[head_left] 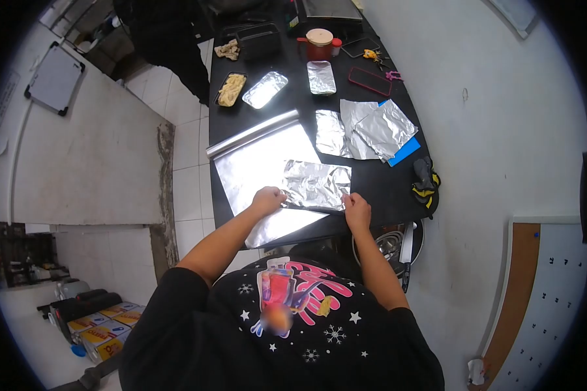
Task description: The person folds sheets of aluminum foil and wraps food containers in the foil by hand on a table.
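A crinkled sheet of aluminium foil [317,184] lies in front of me, partly over a smoother foil length [257,173] that runs out from a foil roll [254,133]. My left hand [267,201] pinches the sheet's near left corner. At its near right corner, my right hand [358,212] has its fingers closed on the edge. Beyond the sheet are more loose foil pieces [385,130], some resting on a blue flat thing [406,151].
Farther back stand a tray of pale food [231,89], two foil-covered trays [265,90], a red pot [319,47] and a phone [370,82]. Gloves [426,186] lie at the right edge. A knife [407,244] rests by a bowl below. Another person [169,45] stands far left.
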`<state>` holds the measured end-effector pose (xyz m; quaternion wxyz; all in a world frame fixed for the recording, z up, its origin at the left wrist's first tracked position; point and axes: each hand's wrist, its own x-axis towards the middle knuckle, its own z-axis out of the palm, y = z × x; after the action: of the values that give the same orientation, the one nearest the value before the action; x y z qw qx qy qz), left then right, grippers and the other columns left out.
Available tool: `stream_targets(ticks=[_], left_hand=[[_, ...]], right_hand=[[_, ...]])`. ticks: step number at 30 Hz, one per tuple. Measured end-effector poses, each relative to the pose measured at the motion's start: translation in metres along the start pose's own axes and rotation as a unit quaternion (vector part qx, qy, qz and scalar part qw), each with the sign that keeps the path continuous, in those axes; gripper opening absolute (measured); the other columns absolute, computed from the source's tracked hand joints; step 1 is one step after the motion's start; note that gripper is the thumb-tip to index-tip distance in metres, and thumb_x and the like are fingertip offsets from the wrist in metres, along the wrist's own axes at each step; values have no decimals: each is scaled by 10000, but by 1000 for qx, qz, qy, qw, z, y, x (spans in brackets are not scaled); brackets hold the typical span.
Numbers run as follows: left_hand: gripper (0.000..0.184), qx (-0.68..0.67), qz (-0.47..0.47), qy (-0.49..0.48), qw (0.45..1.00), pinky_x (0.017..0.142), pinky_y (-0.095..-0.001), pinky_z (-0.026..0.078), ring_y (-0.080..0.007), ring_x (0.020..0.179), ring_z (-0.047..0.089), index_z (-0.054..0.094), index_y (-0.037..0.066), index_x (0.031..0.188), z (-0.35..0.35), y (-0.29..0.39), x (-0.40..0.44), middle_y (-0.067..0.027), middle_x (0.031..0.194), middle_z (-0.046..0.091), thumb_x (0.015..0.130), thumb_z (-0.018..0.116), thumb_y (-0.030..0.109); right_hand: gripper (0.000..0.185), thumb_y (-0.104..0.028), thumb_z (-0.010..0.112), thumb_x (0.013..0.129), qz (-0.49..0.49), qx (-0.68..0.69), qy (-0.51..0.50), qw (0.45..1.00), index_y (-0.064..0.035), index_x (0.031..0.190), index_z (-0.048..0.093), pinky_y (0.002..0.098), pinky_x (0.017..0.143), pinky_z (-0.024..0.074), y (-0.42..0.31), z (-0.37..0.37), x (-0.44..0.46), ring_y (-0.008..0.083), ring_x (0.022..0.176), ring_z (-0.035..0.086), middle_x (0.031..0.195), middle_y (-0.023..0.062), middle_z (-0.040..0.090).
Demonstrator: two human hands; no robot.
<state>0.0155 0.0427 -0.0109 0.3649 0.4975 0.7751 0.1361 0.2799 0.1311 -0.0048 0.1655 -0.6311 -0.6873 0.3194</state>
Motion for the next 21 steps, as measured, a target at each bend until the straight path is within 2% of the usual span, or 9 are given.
stream_targets(ticks=[8, 10, 14, 17, 20, 21], left_hand=[[310, -7, -16, -5, 1000, 698, -373, 482, -286, 729, 627, 691, 39, 811, 2, -4, 6, -163, 770, 653, 772, 643, 343], [294, -11, -9, 10, 1000, 688, -379, 487, -296, 721, 627, 697, 59, 755, 4, -6, 8, -153, 750, 651, 756, 646, 348], [292, -27, -43, -10, 999, 683, -361, 493, -276, 709, 636, 702, 65, 761, 0, -4, 7, -139, 740, 658, 738, 669, 354], [297, -38, -60, -16, 997, 681, -350, 495, -262, 707, 640, 701, 66, 761, -3, -3, 5, -126, 735, 663, 727, 682, 361], [304, -42, -80, -42, 995, 681, -344, 496, -255, 709, 641, 702, 65, 765, -7, 1, 6, -118, 740, 667, 719, 688, 365], [305, -48, -88, -51, 994, 681, -343, 496, -254, 708, 640, 702, 64, 767, -11, 5, 5, -118, 742, 667, 717, 688, 365]], right_hand=[[323, -394, 575, 834, 38, -53, 1, 998, -77, 813, 628, 468, 692, 475, -8, 3, 5, 394, 804, 613, 809, 177, 645], [315, -385, 595, 821, 37, -57, 17, 998, -72, 796, 625, 454, 666, 473, -8, 5, 6, 381, 776, 614, 782, 164, 643], [310, -381, 612, 808, 40, -57, 30, 997, -73, 771, 621, 452, 647, 472, -8, 7, 7, 380, 751, 614, 754, 159, 638], [294, -369, 609, 812, 67, -72, -7, 995, -76, 830, 613, 435, 680, 474, -15, 2, 6, 355, 818, 616, 818, 143, 651], [276, -344, 595, 828, 14, -81, 49, 995, -96, 949, 603, 398, 754, 464, -25, -3, 2, 316, 951, 588, 974, 121, 645], [284, -332, 591, 832, -63, -88, 50, 993, -103, 999, 595, 398, 794, 446, -26, 0, 3, 316, 1008, 558, 1042, 122, 618]])
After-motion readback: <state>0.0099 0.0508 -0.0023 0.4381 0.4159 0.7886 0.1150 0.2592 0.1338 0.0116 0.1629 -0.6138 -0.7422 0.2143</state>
